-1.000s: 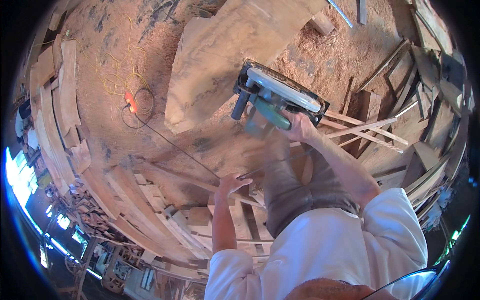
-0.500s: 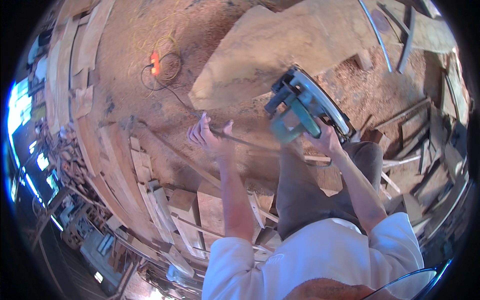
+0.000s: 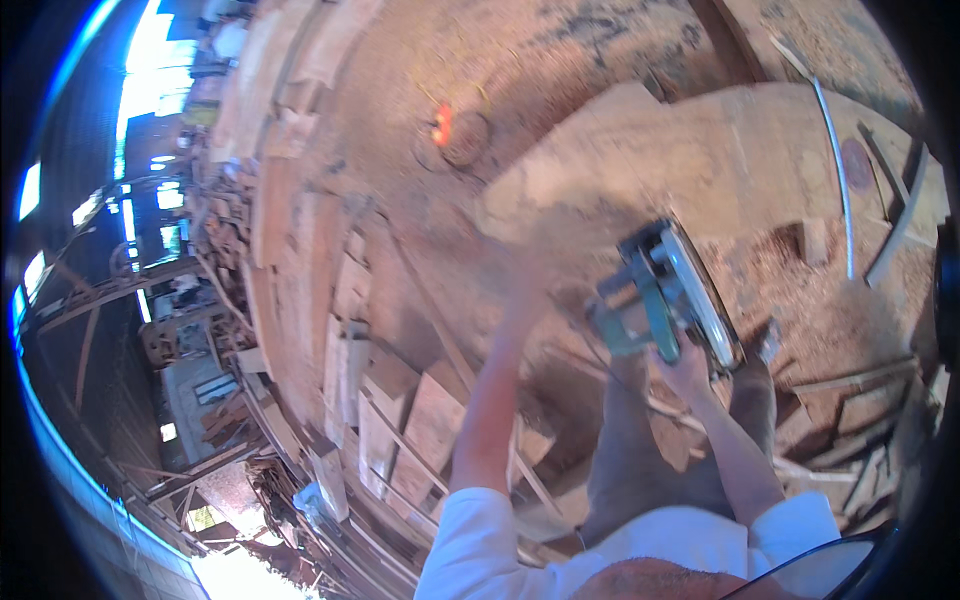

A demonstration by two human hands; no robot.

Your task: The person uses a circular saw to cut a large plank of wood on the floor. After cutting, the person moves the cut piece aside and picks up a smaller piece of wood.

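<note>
My right hand (image 3: pixel 684 368) is closed round the rear handle of a green circular saw (image 3: pixel 655 305), which is held over my thighs. Its metal base plate and guard face to the right. My left arm reaches forward; the left hand (image 3: pixel 530 265) is smeared by motion near the front edge of a large wooden slab (image 3: pixel 740 150), so its fingers do not show. A dark power cord (image 3: pixel 598 347) runs between the left hand's area and the saw. Whether the left hand holds it cannot be made out.
An orange socket block (image 3: pixel 442 125) lies on the sawdust-covered ground beside coiled cable. A bent metal strip (image 3: pixel 835 170) crosses the slab's right part. Long boards (image 3: pixel 315 290) and timber blocks (image 3: pixel 425 425) lie at the left, with scrap wood (image 3: pixel 850 380) at the right.
The view has swung left, so the scene shifts right and down. My left hand, spread with the cord across it before, has moved nearer the saw and blurred. The right hand keeps the saw.
</note>
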